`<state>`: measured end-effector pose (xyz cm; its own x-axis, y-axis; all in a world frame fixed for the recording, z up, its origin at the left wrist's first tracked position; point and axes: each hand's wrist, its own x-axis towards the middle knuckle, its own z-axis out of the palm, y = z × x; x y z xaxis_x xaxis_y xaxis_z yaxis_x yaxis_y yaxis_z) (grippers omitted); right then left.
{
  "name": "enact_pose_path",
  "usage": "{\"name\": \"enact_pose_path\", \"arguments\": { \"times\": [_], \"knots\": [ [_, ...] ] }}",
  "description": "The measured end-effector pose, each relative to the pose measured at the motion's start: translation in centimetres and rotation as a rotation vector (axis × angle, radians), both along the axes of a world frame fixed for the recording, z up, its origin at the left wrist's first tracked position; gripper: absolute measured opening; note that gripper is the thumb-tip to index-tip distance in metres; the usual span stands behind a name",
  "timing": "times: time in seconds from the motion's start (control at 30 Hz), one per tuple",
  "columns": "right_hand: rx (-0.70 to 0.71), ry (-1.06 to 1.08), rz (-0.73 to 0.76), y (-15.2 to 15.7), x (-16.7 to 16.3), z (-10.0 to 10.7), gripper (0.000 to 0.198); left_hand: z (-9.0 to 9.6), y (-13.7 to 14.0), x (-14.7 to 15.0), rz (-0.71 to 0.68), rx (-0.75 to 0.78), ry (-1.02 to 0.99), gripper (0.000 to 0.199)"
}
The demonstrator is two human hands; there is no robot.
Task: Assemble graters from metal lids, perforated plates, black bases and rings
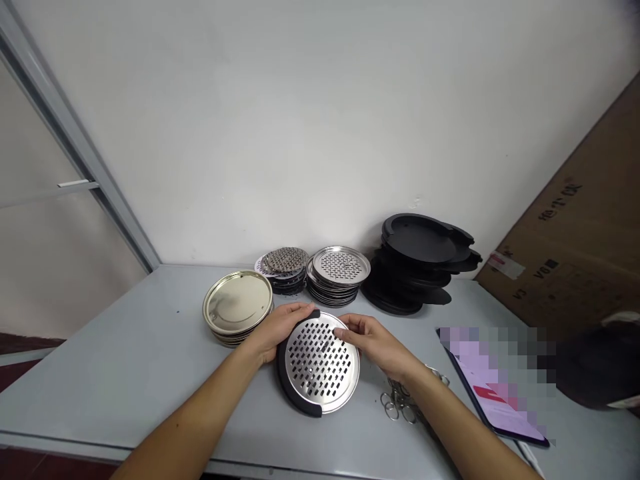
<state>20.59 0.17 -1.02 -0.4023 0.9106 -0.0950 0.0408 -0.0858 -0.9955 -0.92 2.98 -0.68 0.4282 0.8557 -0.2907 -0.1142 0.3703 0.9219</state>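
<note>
Between my hands is a round slotted metal disc (320, 363), with a black curved rim (290, 383) around its left side. My left hand (281, 328) grips the black rim at the upper left. On the opposite side, my right hand (373, 340) pinches the disc's edge, thumb on the slotted face and fingers partly hidden behind. Just left of my left hand stands a stack of gold-toned round lids (239, 303). Behind the disc are a stack of slotted metal discs (341, 267) and a pile of rougher perforated discs (286, 260).
Black round trays (423, 240) are stacked unevenly against the wall. Loose metal rings (395, 403) lie beside my right forearm. A tablet-like screen (500, 393), partly blurred, lies to the right, near a cardboard box (565, 247). The grey table's front edge (100, 448) runs below.
</note>
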Motion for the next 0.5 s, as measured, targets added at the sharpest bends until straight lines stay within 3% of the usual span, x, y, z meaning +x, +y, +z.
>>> {"name": "enact_pose_path", "arguments": {
  "times": [0.33,0.5],
  "knots": [
    [0.011,-0.031,-0.062,0.02,-0.24,-0.39,0.042,-0.03,-0.11,0.14,0.012,0.039,0.04,0.037],
    [-0.095,0.022,-0.125,0.25,-0.31,-0.7,0.044,-0.32,-0.21,0.38,0.02,0.122,0.121,0.036]
  ]
}}
